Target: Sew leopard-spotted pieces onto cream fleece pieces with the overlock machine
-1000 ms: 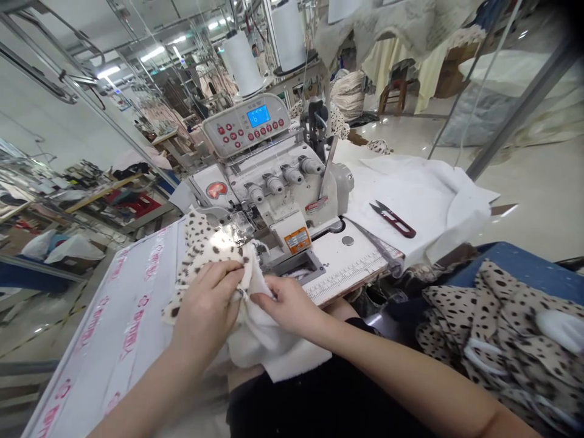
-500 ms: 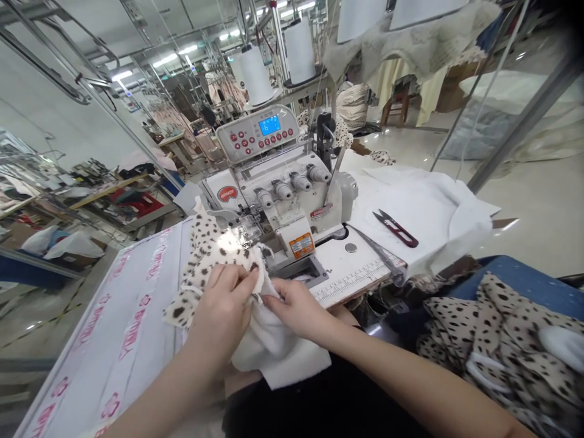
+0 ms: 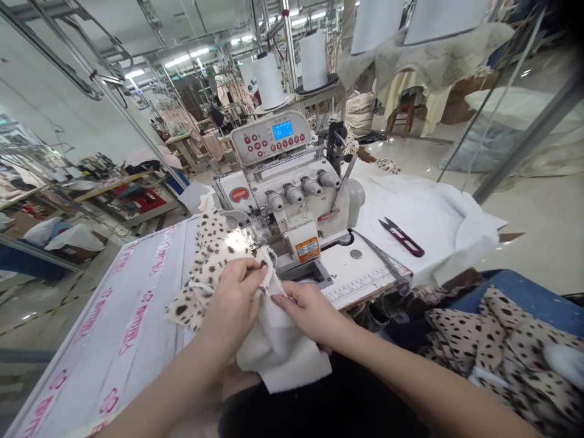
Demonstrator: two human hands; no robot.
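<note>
Though it's cream, the fabric (image 3: 207,258) (fuzzy) bears dark spots.

Sewing machine (image 3: 298,214) on table (image 3: 132,304); fabric (image 3: 214,255) at its front left, partly on table. Thread cones (image 3: 314,61) behind machine. Snips (image 3: 402,237) right of machine, on sheet (image 3: 440,204). Cloth heap (image 3: 506,334) at far right, nearer the viewer than snips.

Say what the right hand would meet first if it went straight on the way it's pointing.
Past the white cloth it pinches, the right hand would probably meet the left hand, though depth between them is unclear.
</note>
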